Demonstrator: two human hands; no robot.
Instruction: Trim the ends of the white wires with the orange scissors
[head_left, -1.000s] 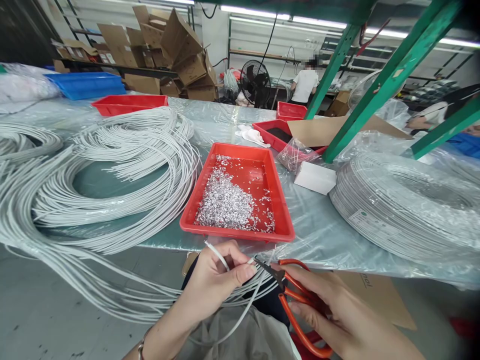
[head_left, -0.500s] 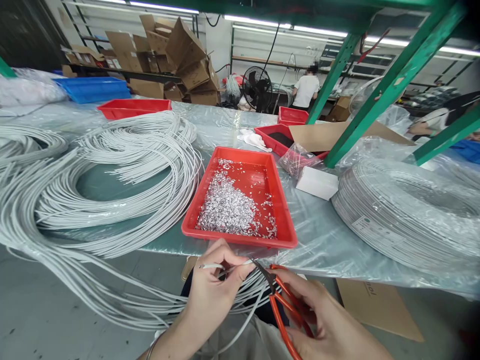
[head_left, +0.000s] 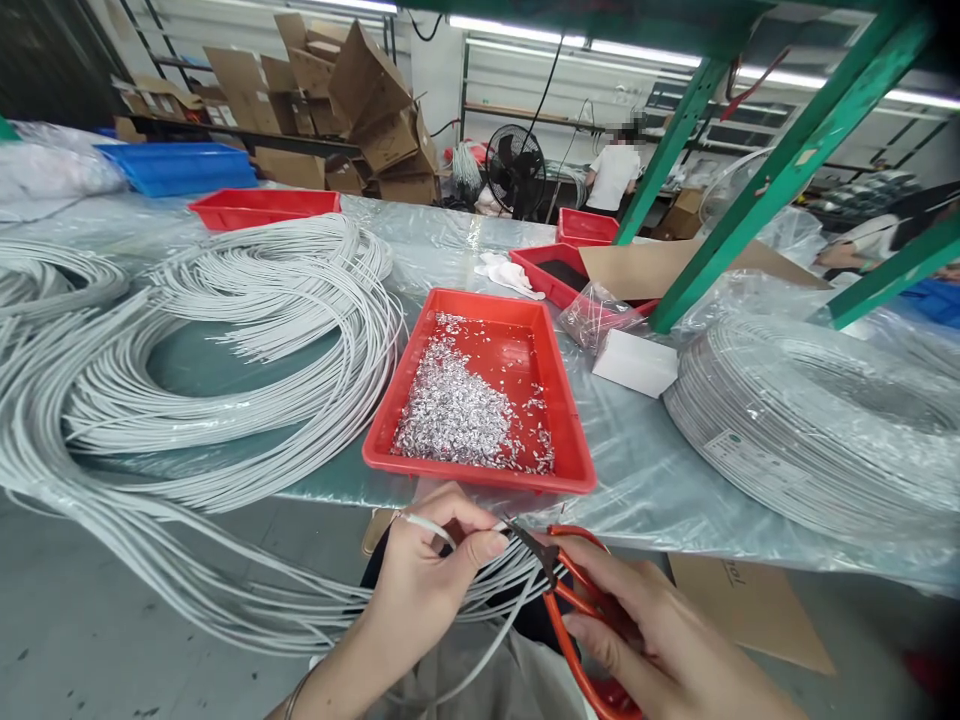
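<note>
My left hand (head_left: pixel 427 575) pinches a thin white cable (head_left: pixel 431 527) between thumb and fingers, in front of the red tray. At the left fingertips, the dark blades of the scissors (head_left: pixel 564 632) meet the end of that cable; whether they cut into it is too small to tell. Wrapped round the orange handles is my right hand (head_left: pixel 641 615). Beneath both hands, a bundle of white cables (head_left: pixel 300 590) runs in from the left over the table edge. Small shiny metal pieces (head_left: pixel 454 410) lie heaped in the red tray (head_left: pixel 480 475), just beyond my hands.
Coiled white cables (head_left: pixel 315 400) cover the table's left side. A large plastic-wrapped cable coil (head_left: pixel 780 430) sits at right, near a white box (head_left: pixel 634 362). Green metal posts (head_left: pixel 765 190) rise at right. A person (head_left: pixel 613 175) stands in the background beyond a black fan (head_left: pixel 515 170).
The scissors and my right hand have shifted slightly right. My left thumb has moved up towards the blade tips, and the cable behind the left fingers now bends more.
</note>
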